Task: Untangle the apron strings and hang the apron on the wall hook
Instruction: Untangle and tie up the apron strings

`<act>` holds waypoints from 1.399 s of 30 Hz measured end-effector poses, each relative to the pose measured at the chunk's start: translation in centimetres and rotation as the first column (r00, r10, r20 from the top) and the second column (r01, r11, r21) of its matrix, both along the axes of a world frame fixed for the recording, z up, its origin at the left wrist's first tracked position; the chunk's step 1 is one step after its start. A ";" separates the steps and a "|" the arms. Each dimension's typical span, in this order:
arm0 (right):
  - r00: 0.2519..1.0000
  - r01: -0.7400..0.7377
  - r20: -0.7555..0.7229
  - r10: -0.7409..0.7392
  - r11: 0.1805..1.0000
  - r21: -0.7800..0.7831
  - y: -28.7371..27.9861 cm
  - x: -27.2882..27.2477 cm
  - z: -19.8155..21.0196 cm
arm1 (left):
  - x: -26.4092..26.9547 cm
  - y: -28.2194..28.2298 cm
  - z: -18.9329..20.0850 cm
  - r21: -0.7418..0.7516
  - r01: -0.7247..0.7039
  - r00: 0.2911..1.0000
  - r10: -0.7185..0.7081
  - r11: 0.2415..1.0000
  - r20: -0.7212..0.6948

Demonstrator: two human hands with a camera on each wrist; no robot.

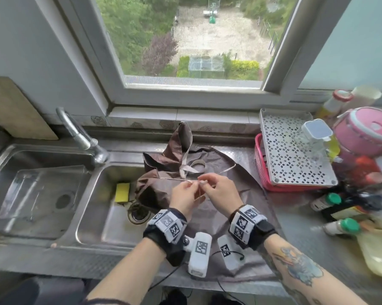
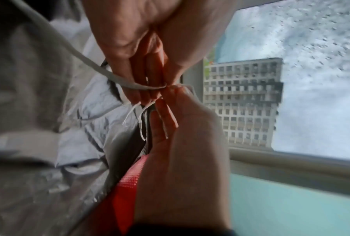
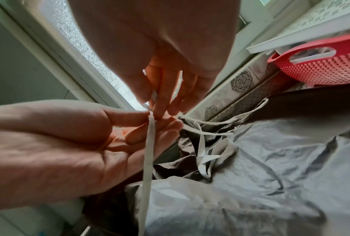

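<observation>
A brown apron [image 1: 218, 160] lies crumpled on the steel counter [image 1: 300, 225], partly draped over the sink edge. Its pale strings [image 1: 174, 178] cross above it, and a wider tape loop [image 1: 193, 165] lies behind them. My left hand [image 1: 191, 183] and right hand [image 1: 202, 182] meet over the apron, both pinching the strings at a tangled spot. In the left wrist view the left hand [image 2: 150, 94] and right hand [image 2: 166, 99] pinch a thin string [image 2: 101, 70] with frayed ends. In the right wrist view the right hand [image 3: 158, 107] and left hand [image 3: 148, 115] hold a string [image 3: 150, 151] that hangs down. No wall hook is in view.
A double sink [image 1: 110, 216] with a faucet [image 1: 80, 133] and a yellow sponge [image 1: 122, 192] lies to the left. At the right stands a pink basket [image 1: 260, 166] under a white perforated tray [image 1: 295, 155], then bottles [image 1: 331, 201] and a pink cooker [image 1: 368, 133]. A window [image 1: 192, 40] is behind.
</observation>
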State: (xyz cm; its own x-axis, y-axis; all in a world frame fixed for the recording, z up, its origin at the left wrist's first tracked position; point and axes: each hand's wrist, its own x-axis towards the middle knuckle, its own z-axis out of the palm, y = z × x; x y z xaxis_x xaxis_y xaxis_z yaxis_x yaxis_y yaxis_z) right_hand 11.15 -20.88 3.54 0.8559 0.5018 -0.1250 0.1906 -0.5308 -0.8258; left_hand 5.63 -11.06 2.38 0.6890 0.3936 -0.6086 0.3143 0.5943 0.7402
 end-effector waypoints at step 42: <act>0.930 -0.358 -0.232 0.284 0.838 -0.412 -3.8 8.1 0.4 | 3.1 8.6 3.6 0.721 0.594 0.760 -0.544 0.358 -0.356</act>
